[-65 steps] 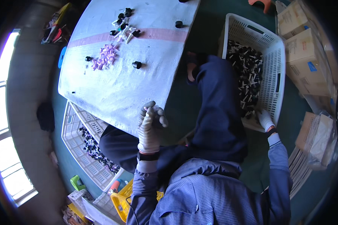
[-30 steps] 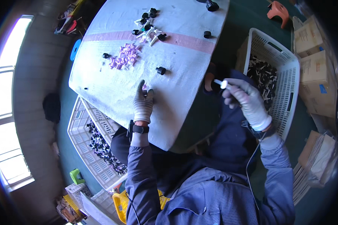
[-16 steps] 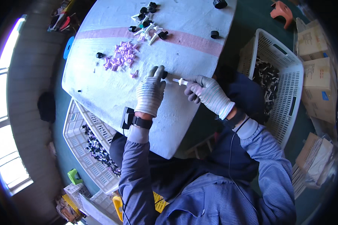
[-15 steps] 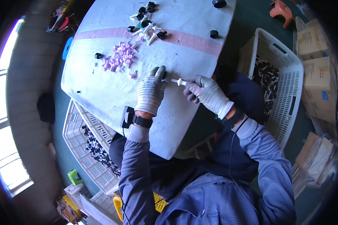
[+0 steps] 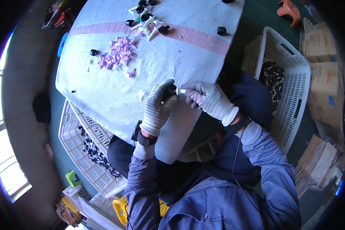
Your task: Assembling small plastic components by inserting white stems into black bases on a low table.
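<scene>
Between the fingers of my gloved right hand (image 5: 212, 100) is a white plastic nozzle-like piece (image 5: 180, 91), held by one end and pointing left. My gloved left hand (image 5: 156, 111) curls around a black cap (image 5: 172, 89), mostly covered by the fingers. The tip of the white piece meets the cap; how deep it sits is hidden. Beyond my hands on the table (image 5: 188, 61) lie a heap of pink plastic pieces (image 5: 120, 53) and one separate pink piece (image 5: 131, 73). Farther back, white pieces (image 5: 153, 33) are mixed with black caps (image 5: 163, 29).
A white crate (image 5: 301, 82) of black-and-white parts stands on the right, beside cardboard boxes (image 5: 326, 80). At the lower left, more white crates (image 5: 71, 142) hold similar parts. Single black caps lie at the table's right edge (image 5: 221, 30) and left side (image 5: 94, 52).
My hands have come together: the left turned inward and moved slightly down, and the white piece now meets the black cap. The view has shifted slightly.
</scene>
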`<state>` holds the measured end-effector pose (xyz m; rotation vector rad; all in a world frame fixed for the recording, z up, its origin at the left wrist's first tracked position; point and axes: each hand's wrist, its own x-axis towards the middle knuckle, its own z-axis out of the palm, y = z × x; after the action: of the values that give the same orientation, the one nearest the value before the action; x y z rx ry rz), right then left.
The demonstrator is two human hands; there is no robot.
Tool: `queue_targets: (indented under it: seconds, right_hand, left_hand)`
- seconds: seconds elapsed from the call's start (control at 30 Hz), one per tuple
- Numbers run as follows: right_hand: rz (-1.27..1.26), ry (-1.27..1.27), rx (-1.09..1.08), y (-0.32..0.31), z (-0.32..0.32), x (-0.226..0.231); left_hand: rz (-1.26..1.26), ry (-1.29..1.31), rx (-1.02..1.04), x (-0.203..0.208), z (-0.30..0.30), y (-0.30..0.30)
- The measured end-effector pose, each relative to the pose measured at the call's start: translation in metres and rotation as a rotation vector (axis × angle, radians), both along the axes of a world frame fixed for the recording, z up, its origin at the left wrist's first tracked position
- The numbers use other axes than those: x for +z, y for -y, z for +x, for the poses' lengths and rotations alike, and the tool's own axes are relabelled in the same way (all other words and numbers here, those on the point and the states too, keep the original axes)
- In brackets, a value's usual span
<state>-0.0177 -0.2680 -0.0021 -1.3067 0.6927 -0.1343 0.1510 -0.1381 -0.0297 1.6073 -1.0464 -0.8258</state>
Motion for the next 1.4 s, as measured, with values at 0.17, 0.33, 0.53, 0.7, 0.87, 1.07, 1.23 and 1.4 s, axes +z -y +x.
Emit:
queue_targets:
  seconds: [0.17, 0.33, 0.53, 0.7, 0.87, 1.07, 1.23, 1.4]
  right_hand:
    - [-0.183, 0.03, 0.078, -0.007, -0.005, 0.004]
    - [-0.28, -0.048, 0.264, -0.018, -0.002, 0.005]
    - [-0.236, -0.055, 0.318, -0.038, 0.006, 0.012]
    - [-0.516, 0.018, 0.292, -0.048, 0.008, -0.003]
    - [-0.712, 0.047, 0.286, -0.055, 0.017, -0.007]
    - [-0.68, 0.012, 0.28, -0.066, 0.019, -0.019]
    - [-0.763, 0.034, 0.327, -0.067, 0.024, -0.024]
    - [-0.693, 0.047, 0.334, -0.065, 0.025, -0.02]
  left_hand:
    - [0.078, -0.293, 0.04, 0.018, -0.004, -0.016]
    - [0.12, -0.439, 0.083, 0.032, -0.003, -0.038]
    - [0.036, -0.418, 0.153, 0.03, -0.008, -0.059]
    - [0.116, -0.664, 0.192, 0.036, -0.013, -0.065]
    - [0.149, -0.615, 0.169, 0.026, -0.005, -0.074]
    - [0.026, -0.623, 0.239, 0.017, -0.01, -0.075]
    - [0.028, -0.63, 0.157, 0.011, -0.015, -0.078]
    - [0.009, -0.57, 0.15, 0.009, -0.018, -0.079]
